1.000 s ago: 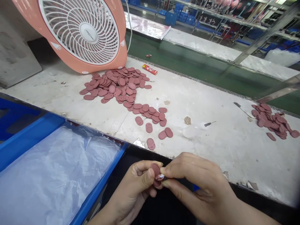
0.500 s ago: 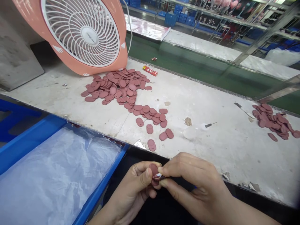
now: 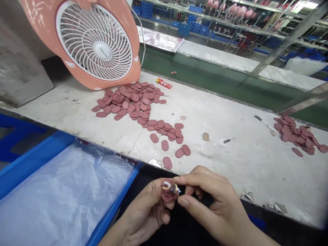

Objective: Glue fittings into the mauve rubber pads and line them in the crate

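Observation:
My left hand [image 3: 151, 205] grips a reddish-brown oval disc [image 3: 167, 198] between thumb and fingers, in front of the table edge. Across the disc lies a small figure [image 3: 173, 188] in white, dark and yellow; its exact kind is too small to make out. Just to the right is my right hand [image 3: 215, 201], thumb and index finger apart on either side of the figure's end, with nothing visible between them. Whether a fingertip touches the figure I cannot tell. Similar loose discs [image 3: 164, 145] lie on the table beyond my hands.
A large heap of discs [image 3: 128, 102] lies before an orange fan [image 3: 102, 51]; a smaller heap [image 3: 297, 135] is at right. On the table [image 3: 230, 164] are a red packet [image 3: 164, 83] and two thin dark-handled tools [image 3: 228, 140]. A blue crate [image 3: 112, 208] with plastic lining stands at lower left.
My right thumb and index finger have come away from the small figure and spread apart. The figure now shows more fully on the disc in my left hand. The view has shifted slightly.

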`<state>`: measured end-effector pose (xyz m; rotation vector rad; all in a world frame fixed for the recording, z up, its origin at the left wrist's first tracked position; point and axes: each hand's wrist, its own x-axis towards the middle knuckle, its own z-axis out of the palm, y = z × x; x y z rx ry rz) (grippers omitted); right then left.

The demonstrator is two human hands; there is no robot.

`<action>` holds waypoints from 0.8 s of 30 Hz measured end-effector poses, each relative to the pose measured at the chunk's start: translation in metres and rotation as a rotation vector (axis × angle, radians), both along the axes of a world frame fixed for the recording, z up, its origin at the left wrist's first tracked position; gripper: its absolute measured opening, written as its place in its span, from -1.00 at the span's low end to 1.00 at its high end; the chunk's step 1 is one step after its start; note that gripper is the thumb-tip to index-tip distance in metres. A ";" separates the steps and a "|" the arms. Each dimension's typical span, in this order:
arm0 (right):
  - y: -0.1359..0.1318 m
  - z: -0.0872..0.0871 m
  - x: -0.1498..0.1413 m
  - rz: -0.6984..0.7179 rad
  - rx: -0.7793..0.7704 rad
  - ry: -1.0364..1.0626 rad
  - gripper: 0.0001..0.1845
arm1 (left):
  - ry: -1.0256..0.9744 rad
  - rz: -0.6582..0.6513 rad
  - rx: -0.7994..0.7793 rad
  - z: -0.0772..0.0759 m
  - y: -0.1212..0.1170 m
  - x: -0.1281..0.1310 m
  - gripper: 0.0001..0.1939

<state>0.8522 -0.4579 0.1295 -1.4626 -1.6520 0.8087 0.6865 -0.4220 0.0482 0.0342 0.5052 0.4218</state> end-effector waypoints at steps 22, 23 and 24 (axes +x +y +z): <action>0.024 -0.030 -0.044 -0.058 0.739 -0.563 -0.79 | 0.642 0.381 0.543 0.025 0.007 -0.011 -0.76; 0.024 -0.030 -0.048 -0.055 0.743 -0.579 -0.82 | 0.688 0.399 0.560 0.023 0.008 -0.015 -0.75; 0.023 -0.032 -0.051 -0.067 0.749 -0.588 -0.85 | 0.756 0.419 0.586 0.020 0.011 -0.021 -0.74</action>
